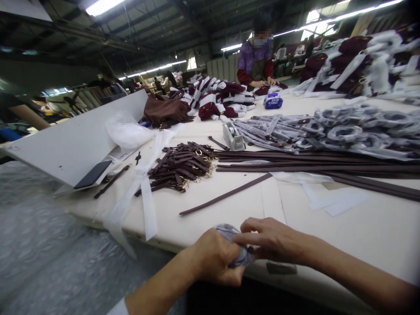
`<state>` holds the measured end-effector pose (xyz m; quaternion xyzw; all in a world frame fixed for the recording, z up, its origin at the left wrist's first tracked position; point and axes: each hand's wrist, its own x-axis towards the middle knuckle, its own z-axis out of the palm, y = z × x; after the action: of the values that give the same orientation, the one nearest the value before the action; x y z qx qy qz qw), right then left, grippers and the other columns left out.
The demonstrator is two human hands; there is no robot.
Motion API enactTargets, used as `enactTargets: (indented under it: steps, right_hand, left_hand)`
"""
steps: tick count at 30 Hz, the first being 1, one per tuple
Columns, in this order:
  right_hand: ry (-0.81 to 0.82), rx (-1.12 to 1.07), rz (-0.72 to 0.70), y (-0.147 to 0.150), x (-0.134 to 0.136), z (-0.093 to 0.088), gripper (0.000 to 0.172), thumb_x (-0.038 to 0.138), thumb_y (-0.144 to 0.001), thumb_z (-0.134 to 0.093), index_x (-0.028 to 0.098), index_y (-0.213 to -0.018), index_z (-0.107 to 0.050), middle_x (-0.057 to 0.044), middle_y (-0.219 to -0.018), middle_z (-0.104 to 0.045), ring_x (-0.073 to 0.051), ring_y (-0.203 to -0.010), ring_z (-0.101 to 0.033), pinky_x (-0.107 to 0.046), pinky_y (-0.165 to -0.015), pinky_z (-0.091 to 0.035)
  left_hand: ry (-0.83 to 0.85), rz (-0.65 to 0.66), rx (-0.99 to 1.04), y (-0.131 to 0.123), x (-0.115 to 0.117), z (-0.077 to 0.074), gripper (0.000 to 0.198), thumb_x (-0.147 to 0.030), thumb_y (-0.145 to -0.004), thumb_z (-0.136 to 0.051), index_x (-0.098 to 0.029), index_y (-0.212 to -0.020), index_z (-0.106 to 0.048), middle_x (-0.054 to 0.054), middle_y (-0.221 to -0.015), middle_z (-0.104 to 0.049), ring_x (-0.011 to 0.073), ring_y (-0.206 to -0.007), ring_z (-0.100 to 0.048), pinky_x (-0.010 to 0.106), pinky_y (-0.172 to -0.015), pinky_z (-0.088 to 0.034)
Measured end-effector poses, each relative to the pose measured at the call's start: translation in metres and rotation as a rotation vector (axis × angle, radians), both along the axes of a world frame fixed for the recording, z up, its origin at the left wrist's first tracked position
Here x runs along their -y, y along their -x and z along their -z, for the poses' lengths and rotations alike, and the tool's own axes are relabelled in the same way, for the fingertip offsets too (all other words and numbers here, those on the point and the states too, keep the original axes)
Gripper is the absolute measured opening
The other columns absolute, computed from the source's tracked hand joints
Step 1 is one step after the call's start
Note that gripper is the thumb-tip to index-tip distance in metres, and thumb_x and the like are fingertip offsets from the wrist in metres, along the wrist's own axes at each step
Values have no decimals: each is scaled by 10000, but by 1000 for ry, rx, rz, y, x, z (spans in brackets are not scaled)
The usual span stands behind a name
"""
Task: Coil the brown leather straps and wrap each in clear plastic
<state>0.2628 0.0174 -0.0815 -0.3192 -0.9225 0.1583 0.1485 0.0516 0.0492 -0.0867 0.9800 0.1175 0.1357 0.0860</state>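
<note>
Fingers (251,239) on grey bundle (227,230) by table edge (164,241) (strap (226,194) apart).

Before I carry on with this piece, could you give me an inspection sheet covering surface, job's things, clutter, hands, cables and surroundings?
Surface: pale worktable, bearing long brown straps and a pile of short buckled straps.
Job's things: grey wrapped bundle, held near the table's front edge.
Clutter: tape dispenser; white strips, one drooping over the edge.
Hands: left hand grips the bundle; right hand has fingers against it.
Cables: nothing seen on the worktable.
Surroundings: person in a purple top beyond the table; ceiling light lit.
</note>
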Motion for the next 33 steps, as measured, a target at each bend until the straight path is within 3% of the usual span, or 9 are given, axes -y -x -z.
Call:
enactTargets:
  steps: [4, 7, 11, 13, 18, 24, 30, 33]
  right_hand:
    - [75, -41, 10, -3, 4, 18, 216, 265, -905, -444, 180, -1044, -586, -52, -885, -593, -116, -701, -540, -210, -586, -384]
    - [14, -103, 39, -4, 2, 30, 214, 253, -915, -416, 159, -976, -598, -48, -844, -589, -121, -701, -529, -213, -599, -404]
    - [-54, -90, 28, -3, -5, 41, 204, 215, -910, -410, 159, -936, -604, -92, -1086, -551, -169, -950, -507, -257, -755, -441]
    - [-24, -46, -3, -3, -9, 44, 201, 199, -915, -401, 156, -926, -596, -87, -1147, -529, -169, -990, -492, -263, -791, -442]
    - [38, 3, -5, -3, -14, 44, 185, 226, -907, -427, 140, -905, -590, -85, -1051, -568, -162, -923, -512, -274, -780, -452]
    - [20, 17, -22, -2, -19, 39, 192, 248, -895, -456, 164, -1032, -562, -77, -1036, -541, -152, -864, -512, -253, -707, -451]
    - [20, 32, -25, -2, -23, 40, 210, 301, -919, -419, 164, -925, -579, -62, -976, -526, -120, -749, -482, -212, -603, -406]
    - [-22, 29, -47, -5, -26, 38, 225, 296, -921, -405, 158, -897, -581, -60, -957, -531, -124, -740, -479, -217, -601, -397]
  left_hand:
    - [-60, 80, 11, -4, -12, 22, 170, -358, -682, -504, -200, -628, -471, -9, -514, -531, 144, -464, -521, 268, -424, -375]
    - [-144, 118, 41, -6, -22, 35, 207, -377, -725, -517, -186, -649, -496, -10, -520, -537, 144, -475, -512, 281, -452, -373]
    - [-177, 168, -11, -6, -27, 41, 211, -362, -774, -548, -154, -742, -551, 30, -679, -594, 154, -619, -536, 290, -577, -412]
    - [-154, 123, -74, -5, -25, 38, 235, -383, -795, -559, -148, -797, -563, 49, -769, -597, 166, -702, -537, 298, -643, -423]
    - [-201, -15, -137, -3, -16, 29, 348, -435, -770, -609, -145, -953, -550, 71, -955, -587, 232, -930, -513, 417, -871, -377]
    - [-200, -106, 27, -1, -8, 38, 277, -416, -786, -590, -144, -779, -541, 39, -740, -595, 197, -749, -525, 372, -752, -391]
    - [-69, -304, -38, -2, 8, 33, 126, -269, -795, -591, -181, -883, -570, 28, -818, -620, 207, -817, -552, 374, -774, -364]
    - [-49, -376, 9, -1, 16, 40, 150, -229, -820, -530, -190, -955, -583, 44, -888, -636, 225, -894, -556, 386, -822, -349]
